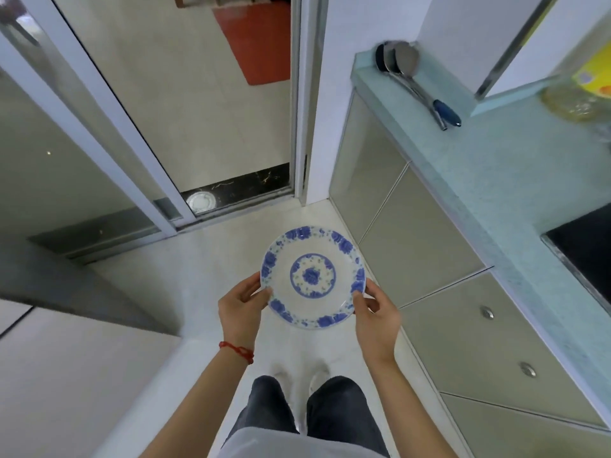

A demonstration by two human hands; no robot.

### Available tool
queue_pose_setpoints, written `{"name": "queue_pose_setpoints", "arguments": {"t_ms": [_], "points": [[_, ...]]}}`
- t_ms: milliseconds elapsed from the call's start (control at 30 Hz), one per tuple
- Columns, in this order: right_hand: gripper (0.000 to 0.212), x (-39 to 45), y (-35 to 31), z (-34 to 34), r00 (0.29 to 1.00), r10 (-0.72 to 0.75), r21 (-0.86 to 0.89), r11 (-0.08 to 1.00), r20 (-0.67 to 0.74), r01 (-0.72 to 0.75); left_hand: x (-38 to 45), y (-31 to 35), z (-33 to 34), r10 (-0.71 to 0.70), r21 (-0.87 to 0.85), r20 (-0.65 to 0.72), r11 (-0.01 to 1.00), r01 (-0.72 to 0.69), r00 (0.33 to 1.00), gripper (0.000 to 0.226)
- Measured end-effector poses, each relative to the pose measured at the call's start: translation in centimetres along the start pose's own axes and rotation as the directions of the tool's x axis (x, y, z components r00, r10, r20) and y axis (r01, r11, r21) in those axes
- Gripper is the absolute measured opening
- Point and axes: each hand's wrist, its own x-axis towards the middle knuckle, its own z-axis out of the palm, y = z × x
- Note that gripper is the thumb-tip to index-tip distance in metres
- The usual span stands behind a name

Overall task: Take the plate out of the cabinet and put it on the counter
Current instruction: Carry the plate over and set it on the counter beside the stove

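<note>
Plate (313, 276): white w/ blue floral rim & centre medallion, face up. You've got it held over the floor, left of the counter (515, 180). Left hand (243, 309) & right hand (375, 314) pinch opposite edges, fingers curled loosely round the rim.

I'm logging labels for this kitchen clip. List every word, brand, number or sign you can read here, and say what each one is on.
No text here can be read.
Yellow package at the far right on the counter: a blue and orange label patch shows, too blurred to read.
Plate, held by the left hand and right hand: blue floral pattern only, no lettering.
</note>
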Motion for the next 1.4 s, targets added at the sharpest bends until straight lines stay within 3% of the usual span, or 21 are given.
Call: {"name": "queue_pose_setpoints", "arguments": {"t_ms": [467,867,1133,1400], "points": [[0.023,11.3,-1.9,0.3,0.991,0.003,0.002,1.0,-0.135,-0.003,9.3,4.0,10.0,0.037,0.056,0.141,0.997,-0.045,0.989,0.032],[0.022,17.9,-2.7,-4.5,0.948,0.069,0.052,0.997,-0.311,-0.055,12.1,6.2,21.0,0.021,0.145,0.313,0.987,-0.07,0.949,0.033],[0.022,19.8,-2.6,-8.2,0.842,0.148,0.095,0.989,-0.518,-0.116,13.5,6.6,28.6,0.013,0.238,0.532,0.957,-0.164,0.847,0.03],[0.025,22.0,-3.4,-9.1,0.669,0.233,0.185,0.972,-0.706,-0.144,15.4,8.4,35.9,-0.064,0.281,0.742,0.934,-0.223,0.667,0.037]]}}
